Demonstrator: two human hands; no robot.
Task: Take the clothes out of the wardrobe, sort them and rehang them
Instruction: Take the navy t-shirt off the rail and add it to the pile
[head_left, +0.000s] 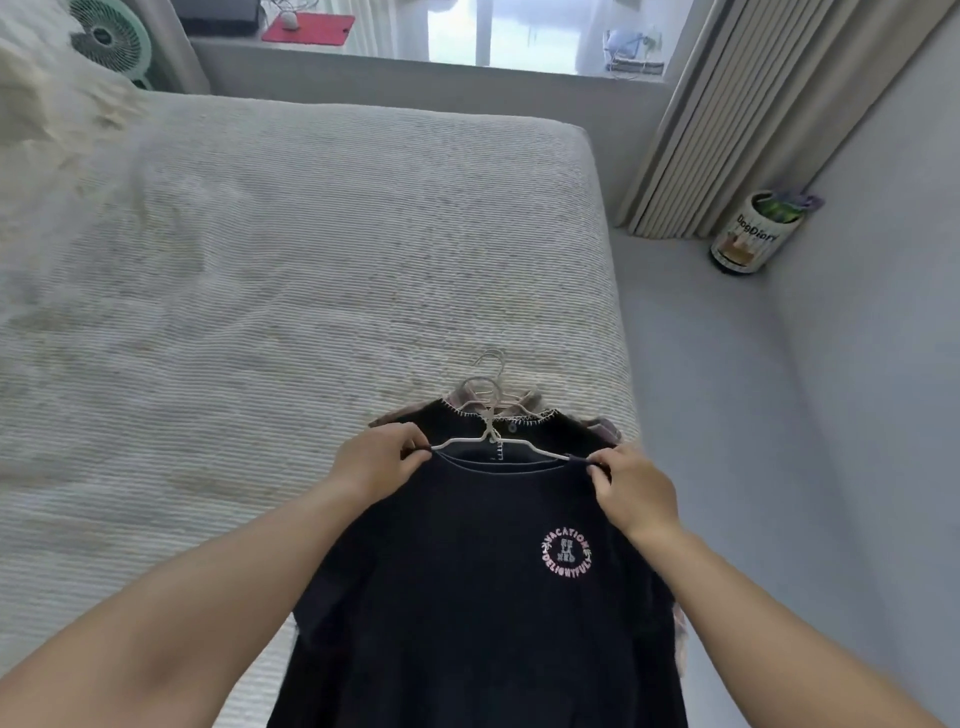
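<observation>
- While pinched at both shoulders, lies flat on bed (311, 249), near its right edge: dark tee (467, 597), topmost of a small pile.
- Left hand (376, 462) nipping left shoulder seam over hanger (498, 441); right hand (631, 493) likewise on right shoulder, fingers curled tight on cloth.
- Held so, probably, to square tee on hanger or slip it off for sorting.
- Navy-black, round neck, pink circular "Vacation Delightfully" print on chest.
- Beneath: another dark top (519, 423) with white-stitched collar, more hangers.

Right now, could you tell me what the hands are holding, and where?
Both hands pinch the dark navy T-shirt at its shoulders, on the white hanger: left hand, right hand.
</observation>
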